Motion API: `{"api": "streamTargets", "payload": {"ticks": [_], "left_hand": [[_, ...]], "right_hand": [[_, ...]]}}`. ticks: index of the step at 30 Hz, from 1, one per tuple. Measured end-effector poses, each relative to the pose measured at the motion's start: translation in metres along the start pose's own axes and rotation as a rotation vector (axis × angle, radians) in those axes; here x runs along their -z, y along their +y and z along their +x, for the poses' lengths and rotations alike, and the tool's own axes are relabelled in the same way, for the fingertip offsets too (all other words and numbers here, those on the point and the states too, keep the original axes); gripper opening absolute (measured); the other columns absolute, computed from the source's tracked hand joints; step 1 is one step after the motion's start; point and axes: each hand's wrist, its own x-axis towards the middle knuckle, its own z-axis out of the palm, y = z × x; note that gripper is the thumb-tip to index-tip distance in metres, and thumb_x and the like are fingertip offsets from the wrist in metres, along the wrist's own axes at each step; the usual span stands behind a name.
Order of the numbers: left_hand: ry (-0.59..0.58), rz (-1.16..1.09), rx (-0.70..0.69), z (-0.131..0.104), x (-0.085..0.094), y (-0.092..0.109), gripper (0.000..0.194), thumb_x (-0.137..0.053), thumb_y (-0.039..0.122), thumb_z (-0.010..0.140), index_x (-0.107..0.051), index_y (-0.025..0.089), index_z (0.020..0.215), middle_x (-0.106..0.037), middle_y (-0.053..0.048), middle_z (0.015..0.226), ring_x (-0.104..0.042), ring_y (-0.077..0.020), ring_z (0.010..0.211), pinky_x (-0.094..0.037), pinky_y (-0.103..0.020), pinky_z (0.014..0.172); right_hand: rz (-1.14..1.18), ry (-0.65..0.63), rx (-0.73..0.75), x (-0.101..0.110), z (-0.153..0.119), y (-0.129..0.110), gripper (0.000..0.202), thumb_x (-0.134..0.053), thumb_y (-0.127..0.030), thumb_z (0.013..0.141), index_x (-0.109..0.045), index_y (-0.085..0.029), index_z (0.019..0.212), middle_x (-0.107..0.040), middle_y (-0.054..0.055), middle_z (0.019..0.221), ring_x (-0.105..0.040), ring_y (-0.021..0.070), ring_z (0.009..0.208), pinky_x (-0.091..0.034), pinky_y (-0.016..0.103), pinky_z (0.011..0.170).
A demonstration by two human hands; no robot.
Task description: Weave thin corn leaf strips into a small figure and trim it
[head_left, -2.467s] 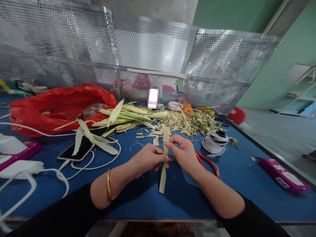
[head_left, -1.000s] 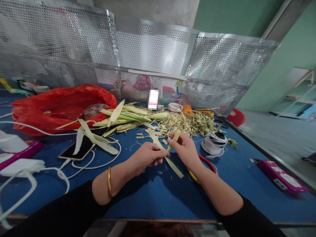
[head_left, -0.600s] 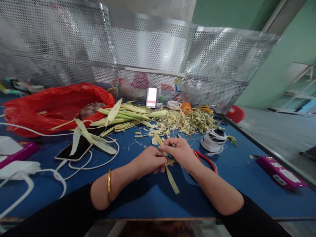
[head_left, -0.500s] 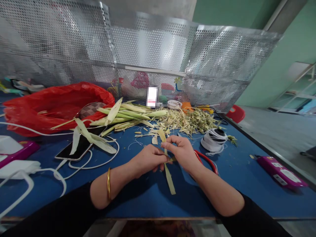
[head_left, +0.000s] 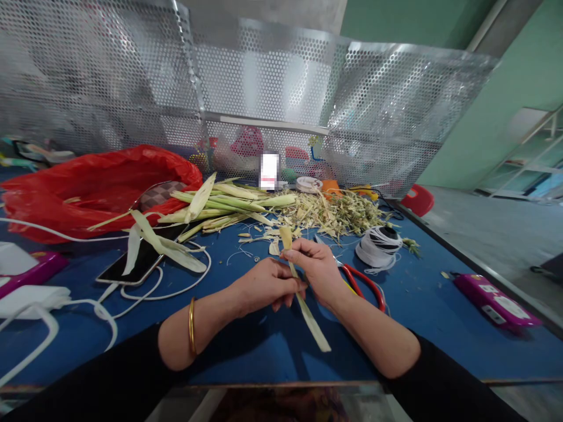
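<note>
A long pale strip of corn husk [head_left: 313,324] runs between my hands, its lower end hanging toward the table's front edge and its yellowish tip pointing away from me. My left hand [head_left: 273,284] pinches the strip near its middle, thumb over curled fingers. Higher up, my right hand [head_left: 314,264] grips it between thumb and fingers. Just beyond my right hand lie red-handled scissors [head_left: 363,284], partly hidden by that hand and forearm. Right of them stands a spool of white string [head_left: 379,249].
Green husks [head_left: 237,202] are piled behind my hands, beside dry scraps [head_left: 338,211]. A red plastic bag [head_left: 101,176] sits at the left, with a phone [head_left: 141,258] and white cables before it. A purple power strip [head_left: 497,302] lies right. A perforated metal screen [head_left: 264,76] closes off the back.
The strip's lower end has swung to the right. My right hand has shifted slightly left, and more of the scissors now shows.
</note>
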Motion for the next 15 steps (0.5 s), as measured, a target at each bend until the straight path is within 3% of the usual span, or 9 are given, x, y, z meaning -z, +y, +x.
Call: {"api": "streamTargets", "payload": {"ticks": [3, 6, 8, 12, 15], "left_hand": [[0.128, -0.137, 0.021, 0.003, 0.003, -0.001, 0.032, -0.064, 0.045, 0.072, -0.071, 0.013, 0.072, -0.058, 0.0, 0.052, -0.045, -0.0069, 0.04, -0.027, -0.018, 0.038], [0.21, -0.285, 0.008, 0.006, 0.009, -0.003, 0.041, -0.062, 0.052, 0.074, -0.072, 0.013, 0.081, -0.062, -0.002, 0.061, -0.047, -0.0065, 0.044, -0.028, -0.017, 0.04], [0.207, -0.344, 0.008, 0.006, 0.012, -0.002, 0.045, -0.059, 0.056, 0.076, -0.072, 0.013, 0.082, -0.062, -0.002, 0.063, -0.048, -0.0068, 0.046, -0.03, -0.017, 0.041], [0.175, -0.314, 0.035, 0.004, 0.012, -0.002, 0.04, -0.067, 0.051, 0.071, -0.072, 0.013, 0.082, -0.064, -0.002, 0.065, -0.049, -0.0068, 0.048, -0.03, -0.017, 0.042], [0.177, -0.277, 0.046, 0.004, 0.01, -0.004, 0.037, -0.069, 0.048, 0.07, -0.072, 0.013, 0.081, -0.065, -0.003, 0.067, -0.049, -0.0066, 0.048, -0.029, -0.017, 0.042]], "right_hand": [[-0.066, 0.159, 0.098, 0.008, 0.009, -0.002, 0.017, -0.07, -0.035, 0.07, -0.068, -0.019, 0.076, -0.062, -0.001, 0.074, -0.054, 0.0142, 0.07, -0.042, 0.025, 0.064], [0.059, 0.335, 0.006, 0.02, 0.019, -0.002, 0.038, -0.075, -0.045, 0.063, -0.066, -0.02, 0.091, -0.062, -0.001, 0.079, -0.055, 0.0132, 0.068, -0.042, 0.025, 0.063], [0.137, 0.29, -0.131, 0.025, 0.021, -0.001, 0.04, -0.077, -0.05, 0.059, -0.065, -0.018, 0.08, -0.057, -0.003, 0.067, -0.048, 0.0098, 0.054, -0.038, 0.024, 0.053], [0.165, 0.0, -0.22, 0.027, 0.019, 0.002, 0.035, -0.076, -0.047, 0.062, -0.066, -0.015, 0.07, -0.045, -0.007, 0.049, -0.038, 0.0068, 0.045, -0.032, 0.023, 0.048], [0.168, 0.006, -0.259, 0.025, 0.017, 0.003, 0.035, -0.076, -0.048, 0.064, -0.064, -0.016, 0.07, -0.047, -0.007, 0.049, -0.039, 0.0063, 0.043, -0.032, 0.022, 0.046]]}}
